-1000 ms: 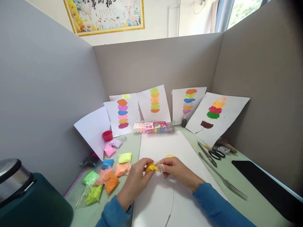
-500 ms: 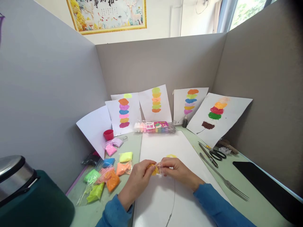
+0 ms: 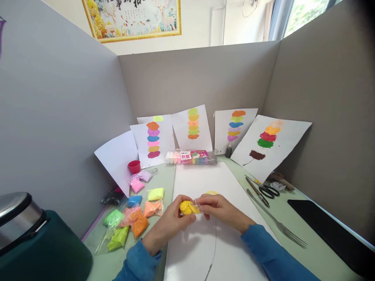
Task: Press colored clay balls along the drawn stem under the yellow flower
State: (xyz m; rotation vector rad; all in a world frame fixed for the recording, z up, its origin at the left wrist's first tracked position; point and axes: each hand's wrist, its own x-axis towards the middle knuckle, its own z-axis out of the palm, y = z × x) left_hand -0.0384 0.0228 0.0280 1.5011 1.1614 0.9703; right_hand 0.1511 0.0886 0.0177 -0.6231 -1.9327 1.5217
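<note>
My left hand (image 3: 170, 224) and my right hand (image 3: 218, 210) meet over a white sheet of paper (image 3: 205, 234) on the table. Between their pinched fingers is a lump of yellow clay (image 3: 187, 207), partly in a clear plastic bag. The left fingers squeeze the clay from below while the right fingers grip the bag's edge. A small yellow clay patch (image 3: 211, 192) lies on the paper just beyond my right hand. A thin dark line (image 3: 214, 246) runs down the sheet.
Several small bags of coloured clay (image 3: 133, 214) lie to the left, with a red cup (image 3: 134, 166). A clay pack (image 3: 191, 157) and sheets with clay blobs lean at the back. Scissors (image 3: 268, 191) and a fork (image 3: 278, 224) lie right, beside a black mat (image 3: 331, 230).
The yellow clay has come further out of the bag and shows as a rounder lump. My left hand has turned slightly under it; the hands stay in the same place.
</note>
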